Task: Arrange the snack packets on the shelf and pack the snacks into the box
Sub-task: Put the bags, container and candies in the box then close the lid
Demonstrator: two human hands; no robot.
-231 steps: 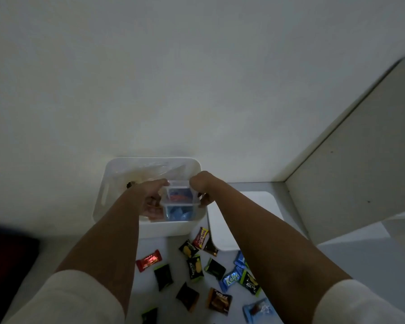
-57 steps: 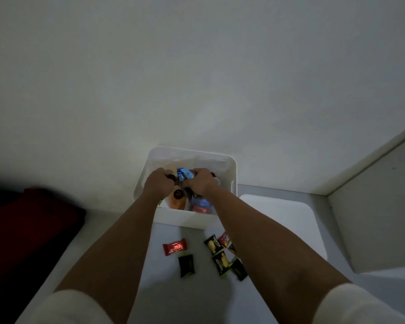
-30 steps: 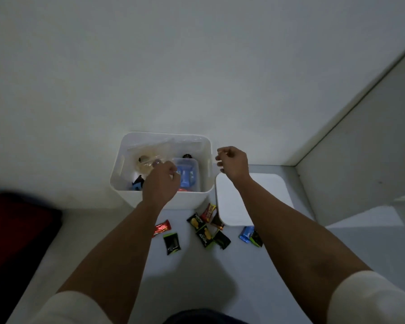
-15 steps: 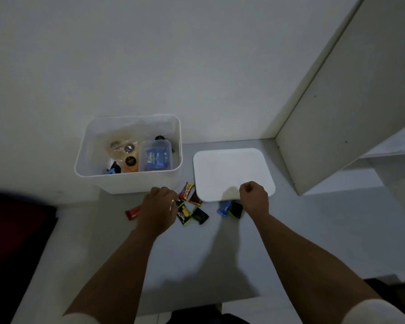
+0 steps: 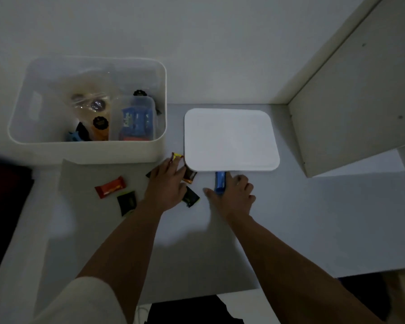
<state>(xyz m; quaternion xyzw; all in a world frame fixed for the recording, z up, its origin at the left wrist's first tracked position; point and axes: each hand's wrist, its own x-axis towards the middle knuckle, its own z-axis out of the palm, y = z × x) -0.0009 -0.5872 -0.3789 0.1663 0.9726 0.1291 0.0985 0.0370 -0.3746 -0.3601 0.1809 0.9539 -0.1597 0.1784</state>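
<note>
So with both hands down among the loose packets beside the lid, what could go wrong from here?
1. The right hand presses the blue packet right at the white lid's front edge; it could slide under the lid.
2. The left hand covers several dark packets; one may be missed or pushed away.
3. The red packet and black packet lie apart and might be overlooked.

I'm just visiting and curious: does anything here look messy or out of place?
Yes. Several snack packets lie scattered at odd angles on the surface, such as the red packet and a black packet, instead of in the white box. The flat white lid lies beside the box, not on it.
</note>
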